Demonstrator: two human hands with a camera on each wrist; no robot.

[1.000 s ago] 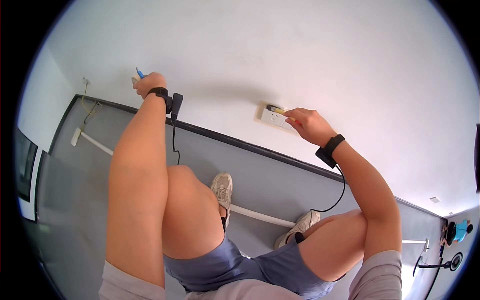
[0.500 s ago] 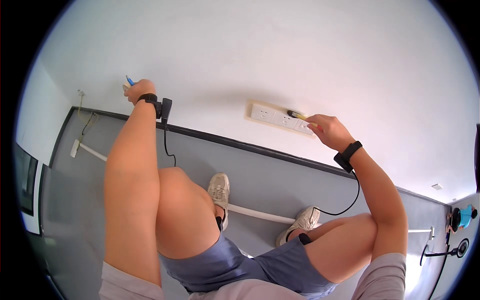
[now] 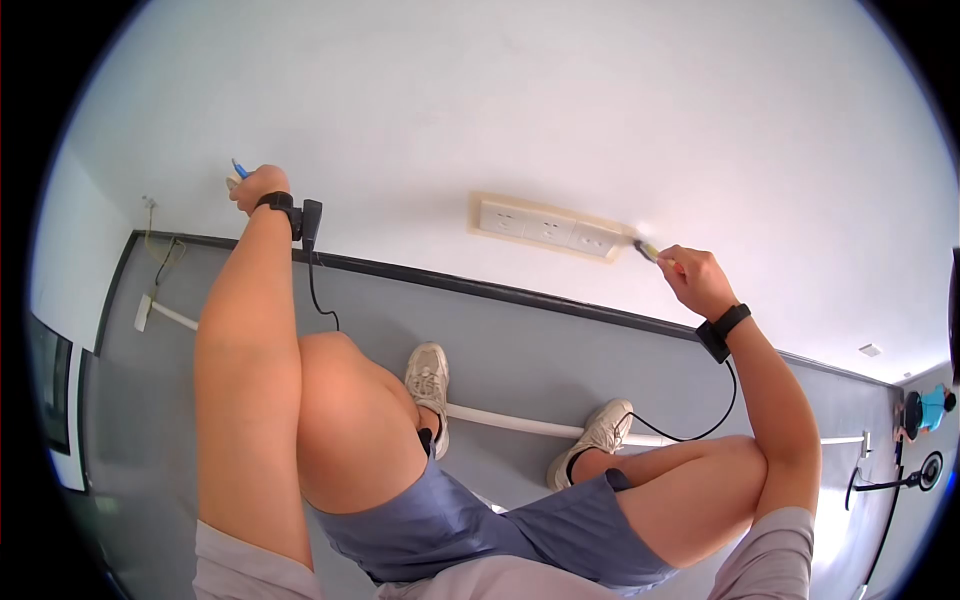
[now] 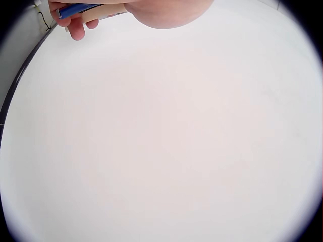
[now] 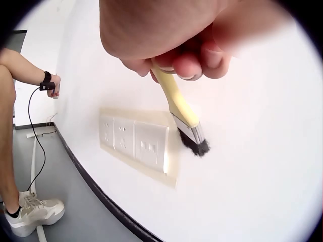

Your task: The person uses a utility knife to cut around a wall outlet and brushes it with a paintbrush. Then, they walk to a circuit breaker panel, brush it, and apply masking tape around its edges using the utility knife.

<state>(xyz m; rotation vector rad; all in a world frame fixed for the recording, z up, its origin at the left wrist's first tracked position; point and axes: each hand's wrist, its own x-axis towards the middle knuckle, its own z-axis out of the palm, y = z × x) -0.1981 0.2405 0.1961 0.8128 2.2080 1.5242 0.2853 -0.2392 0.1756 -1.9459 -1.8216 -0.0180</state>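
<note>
My right hand grips a paintbrush with a yellow handle, metal ferrule and black bristles. Its bristles meet the white wall right at the right end of a three-part white socket panel. Pale masking tape frames the panel. Farther left, my left hand is raised close to the wall, its fingers curled round a slim blue tool with a grey tip and a beige item beside it. The hand partly hides both.
Below the wall runs a dark skirting strip above a grey floor. A white floor conduit passes by my shoes. Black cables hang from both wrists. Far right are another person and a black fan-like stand.
The brush has travelled rightward along the socket panel to its right end, uncovering the whole panel. My left hand has shifted left and slightly down in the head view, still holding its things.
</note>
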